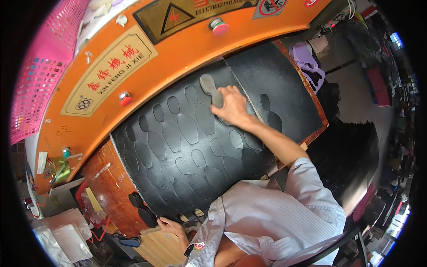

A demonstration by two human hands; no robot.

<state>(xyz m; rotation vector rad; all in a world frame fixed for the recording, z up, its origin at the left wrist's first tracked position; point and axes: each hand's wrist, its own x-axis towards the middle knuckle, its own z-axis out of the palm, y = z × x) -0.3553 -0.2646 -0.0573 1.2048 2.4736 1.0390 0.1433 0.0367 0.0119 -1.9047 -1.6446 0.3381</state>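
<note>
A large black sheet, marked with rows of sole-shaped outlines, lies over the work surface below an orange machine beam. Near the sheet's far edge, my right hand grips a grey sole-shaped piece; its fingers wrap round the narrow middle and hide part of it. My left hand is at the near left corner of the sheet, with its fingers closed at the edge. Beside that hand lie loose black soles. Several pale holes show along the near edge of the sheet.
The orange beam spans the far side, carrying red buttons and warning plates. A pink basket stands at far left. Another black sheet lies to the right. Plastic bags are at lower left, and a purple plastic item at far right.
</note>
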